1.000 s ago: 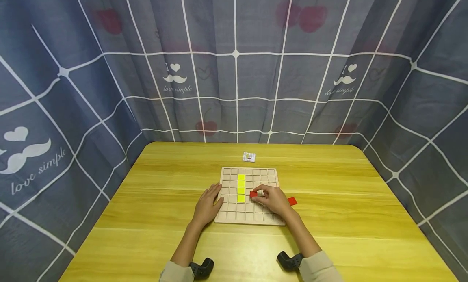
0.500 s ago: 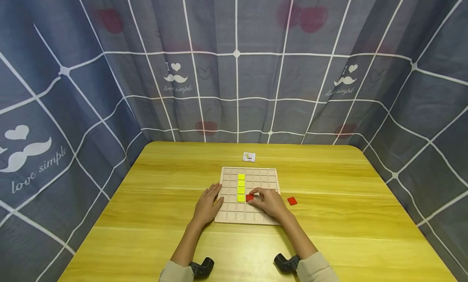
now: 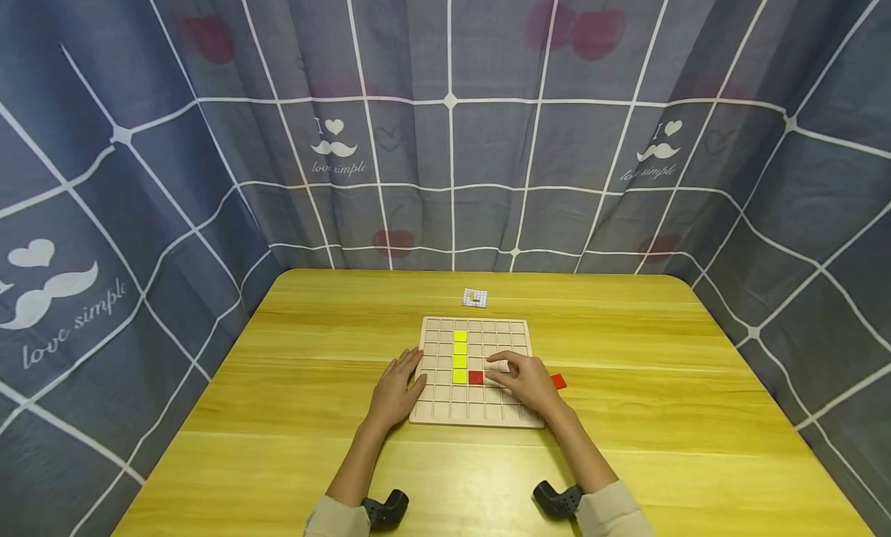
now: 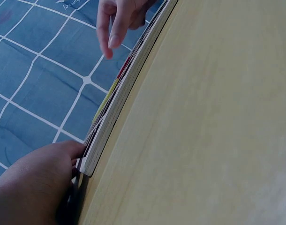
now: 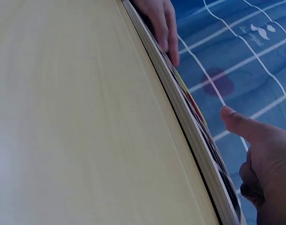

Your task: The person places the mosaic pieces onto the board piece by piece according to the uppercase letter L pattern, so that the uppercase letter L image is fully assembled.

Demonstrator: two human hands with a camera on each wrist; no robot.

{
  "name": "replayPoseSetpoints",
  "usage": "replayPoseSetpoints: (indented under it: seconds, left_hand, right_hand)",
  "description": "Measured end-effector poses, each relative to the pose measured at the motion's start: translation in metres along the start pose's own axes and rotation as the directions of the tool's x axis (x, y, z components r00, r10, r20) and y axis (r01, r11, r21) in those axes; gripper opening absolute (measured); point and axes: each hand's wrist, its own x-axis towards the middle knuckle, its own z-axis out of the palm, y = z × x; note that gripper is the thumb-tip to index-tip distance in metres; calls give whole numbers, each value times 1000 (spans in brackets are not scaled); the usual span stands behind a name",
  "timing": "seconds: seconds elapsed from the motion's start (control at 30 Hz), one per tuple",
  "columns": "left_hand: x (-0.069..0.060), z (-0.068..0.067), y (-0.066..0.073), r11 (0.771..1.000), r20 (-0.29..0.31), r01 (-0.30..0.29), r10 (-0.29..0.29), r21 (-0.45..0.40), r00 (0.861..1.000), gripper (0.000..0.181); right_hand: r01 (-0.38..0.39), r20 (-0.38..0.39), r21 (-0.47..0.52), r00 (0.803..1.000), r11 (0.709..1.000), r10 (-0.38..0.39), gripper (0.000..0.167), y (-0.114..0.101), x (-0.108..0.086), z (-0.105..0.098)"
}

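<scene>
A wooden grid board (image 3: 438, 413) lies on the table. Several yellow tiles (image 3: 460, 355) form a column in its cells, and a red tile (image 3: 476, 377) sits in the cell right of the lowest one. My left hand (image 3: 395, 394) rests along the board's left edge, fingers straight and thumb on the rim. Over the right half of the board is my right hand (image 3: 527, 382), thumb and forefinger apart with nothing between them, just right of that red tile. Another red tile (image 3: 560, 381) lies on the table right of the board, partly hidden by this hand.
A small card (image 3: 476, 298) with a printed grid lies behind the board. The yellow wood-grain table (image 3: 661, 413) extends on both sides. A dark checked curtain (image 3: 487, 150) hangs along the back and sides. Each wrist carries a black device (image 3: 387, 510).
My right hand moved left with the red tile and set it in the cell beside the lowest yellow tile. It then let go and drew back right. The left hand stayed still.
</scene>
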Motion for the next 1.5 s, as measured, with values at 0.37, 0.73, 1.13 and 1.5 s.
replayPoseSetpoints:
  seconds: [0.37, 0.73, 1.13, 1.5]
  left_hand:
    - [0, 0, -1, 1000, -1, 2, -2, 14, 1000, 49]
    - [0, 0, -1, 1000, 7, 12, -13, 12, 1000, 50]
    - [0, 1, 0, 1000, 9, 13, -13, 15, 1000, 50]
    - [0, 0, 1, 1000, 8, 13, -13, -4, 1000, 50]
  right_hand:
    - [-72, -98, 53, 992, 996, 77, 27, 33, -21, -43]
    - [-172, -70, 75, 982, 982, 177, 37, 59, -43, -79]
    - [-195, 86, -85, 976, 977, 202, 38, 64, -50, -92]
    - [-164, -12, -194, 986, 967, 164, 30, 66, -47, -87]
